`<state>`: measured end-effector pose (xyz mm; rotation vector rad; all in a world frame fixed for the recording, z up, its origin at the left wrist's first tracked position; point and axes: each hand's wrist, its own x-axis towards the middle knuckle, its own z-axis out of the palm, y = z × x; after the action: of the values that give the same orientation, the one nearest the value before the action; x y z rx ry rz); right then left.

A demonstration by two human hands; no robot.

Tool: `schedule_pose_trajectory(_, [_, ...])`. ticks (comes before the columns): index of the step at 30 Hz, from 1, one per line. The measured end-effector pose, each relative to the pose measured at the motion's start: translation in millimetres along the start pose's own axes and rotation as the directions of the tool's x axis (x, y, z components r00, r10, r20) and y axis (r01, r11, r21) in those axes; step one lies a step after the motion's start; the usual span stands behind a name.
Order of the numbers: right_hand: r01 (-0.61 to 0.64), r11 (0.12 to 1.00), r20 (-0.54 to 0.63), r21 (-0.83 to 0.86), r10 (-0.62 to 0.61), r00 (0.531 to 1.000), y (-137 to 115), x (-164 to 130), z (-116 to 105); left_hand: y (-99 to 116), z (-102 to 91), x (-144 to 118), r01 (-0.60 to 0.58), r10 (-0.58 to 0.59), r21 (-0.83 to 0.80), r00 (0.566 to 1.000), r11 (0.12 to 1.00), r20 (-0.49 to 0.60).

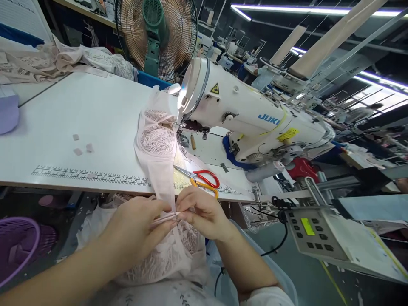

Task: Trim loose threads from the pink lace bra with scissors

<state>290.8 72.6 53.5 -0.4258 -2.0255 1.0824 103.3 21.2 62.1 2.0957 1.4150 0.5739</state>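
Both hands, left (135, 227) and right (204, 212), pinch a thin strap (165, 218) lying crosswise between their fingertips just below the desk (79, 114) edge, while the pink lace garment (157, 146) runs lengthwise away from them up toward the sewing machine (248, 114).

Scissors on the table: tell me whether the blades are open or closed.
Closed, as far as shows. The scissors lie flat on the table with the blades together in one point, handles side by side, just beyond the hands.
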Motion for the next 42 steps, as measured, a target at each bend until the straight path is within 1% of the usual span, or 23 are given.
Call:
schedule_pose_trajectory(5, [0.056, 0.998, 0.037, -0.038, -0.054, 0.998, 4, 3, -2, -3, 4.5, 3, -0.170, 0.173, 0.038, 0.980, 0.985, -0.096])
schedule_pose_trajectory(8, [0.059, 0.996, 0.029, -0.070, -0.057, 0.998, 4, 6, -1, -3, 3.7, 6, -0.219, 0.226, 0.063, 0.963, 0.974, -0.145])
schedule_pose_trajectory(12, [0.005, 0.994, 0.009, -0.110, -0.004, 1.000, 1, 8, 4, -5, 3.7, 9, -0.178, 0.181, 0.034, 0.975, 0.983, -0.133])
schedule_pose_trajectory(14, [-0.052, 0.990, 0.017, -0.132, 0.055, 0.998, 0, 7, 0, -7, 3.3, 10, -0.117, 0.114, -0.020, 0.990, 0.993, -0.088])
schedule_pose_trajectory(16, [-0.145, 0.968, 0.019, -0.207, 0.152, 0.988, 1, 4, -11, -8, 1.9, 10, -0.020, 0.018, -0.119, 1.000, 0.993, -0.018])
schedule_pose_trajectory(18, [-0.278, 0.882, -0.038, -0.380, 0.285, 0.958, 5, -1, -30, -10, -0.4, 10, 0.109, -0.091, -0.262, 0.993, 0.959, 0.077])
schedule_pose_trajectory(19, [-0.353, 0.794, -0.089, -0.495, 0.357, 0.930, 9, -5, -40, -12, -1.6, 10, 0.181, -0.147, -0.335, 0.981, 0.925, 0.123])
schedule_pose_trajectory(20, [-0.422, 0.677, -0.134, -0.603, 0.435, 0.890, 14, -9, -50, -13, -2.8, 11, 0.249, -0.197, -0.399, 0.966, 0.882, 0.168])
schedule_pose_trajectory(21, [-0.472, 0.546, -0.159, -0.692, 0.522, 0.838, 19, -12, -60, -14, -3.9, 12, 0.308, -0.238, -0.451, 0.949, 0.838, 0.206])
schedule_pose_trajectory(22, [-0.488, 0.447, -0.167, -0.750, 0.585, 0.793, 24, -15, -67, -15, -4.8, 13, 0.352, -0.268, -0.491, 0.934, 0.797, 0.235])
schedule_pose_trajectory(23, [-0.493, 0.384, -0.171, -0.781, 0.627, 0.760, 29, -17, -72, -16, -5.4, 14, 0.381, -0.285, -0.522, 0.923, 0.763, 0.257])
schedule_pose_trajectory(24, [-0.490, 0.351, -0.166, -0.798, 0.653, 0.738, 33, -19, -76, -17, -5.9, 16, 0.398, -0.291, -0.546, 0.916, 0.737, 0.276])
schedule_pose_trajectory(25, [-0.486, 0.343, -0.160, -0.804, 0.662, 0.732, 36, -20, -78, -18, -6.2, 17, 0.408, -0.291, -0.561, 0.912, 0.720, 0.290])
schedule_pose_trajectory(28, [-0.477, 0.338, -0.148, -0.811, 0.671, 0.727, 37, -21, -78, -19, -6.5, 21, 0.425, -0.302, -0.592, 0.905, 0.684, 0.300])
schedule_pose_trajectory(31, [-0.493, 0.315, -0.181, -0.811, 0.666, 0.723, 28, -26, -76, -20, -6.7, 21, 0.423, -0.291, -0.615, 0.906, 0.666, 0.309])
schedule_pose_trajectory(32, [-0.503, 0.325, -0.188, -0.801, 0.662, 0.726, 23, -29, -74, -20, -6.9, 21, 0.421, -0.279, -0.618, 0.906, 0.664, 0.317])
schedule_pose_trajectory(33, [-0.510, 0.371, -0.168, -0.776, 0.658, 0.734, 17, -33, -72, -20, -7.0, 21, 0.419, -0.267, -0.617, 0.907, 0.666, 0.327])
schedule_pose_trajectory(34, [-0.508, 0.452, -0.118, -0.733, 0.652, 0.749, 11, -37, -68, -19, -7.3, 20, 0.417, -0.259, -0.615, 0.907, 0.669, 0.332])
schedule_pose_trajectory(36, [-0.463, 0.659, 0.058, -0.593, 0.608, 0.791, 1, -43, -57, -17, -7.9, 20, 0.420, -0.253, -0.610, 0.904, 0.672, 0.343])
schedule_pose_trajectory(37, [-0.426, 0.741, 0.154, -0.519, 0.571, 0.806, -3, -44, -49, -15, -8.3, 20, 0.423, -0.253, -0.610, 0.903, 0.670, 0.348])
schedule_pose_trajectory(38, [-0.392, 0.794, 0.236, -0.465, 0.538, 0.809, -6, -45, -42, -14, -8.6, 20, 0.427, -0.252, -0.613, 0.901, 0.665, 0.354])
schedule_pose_trajectory(40, [-0.359, 0.822, 0.340, -0.442, 0.524, 0.781, -8, -44, -29, -11, -9.0, 21, 0.440, -0.249, -0.624, 0.894, 0.645, 0.373])
schedule_pose_trajectory(42, [-0.364, 0.814, 0.380, -0.453, 0.546, 0.746, -9, -43, -21, -9, -8.9, 21, 0.460, -0.251, -0.635, 0.883, 0.621, 0.396])
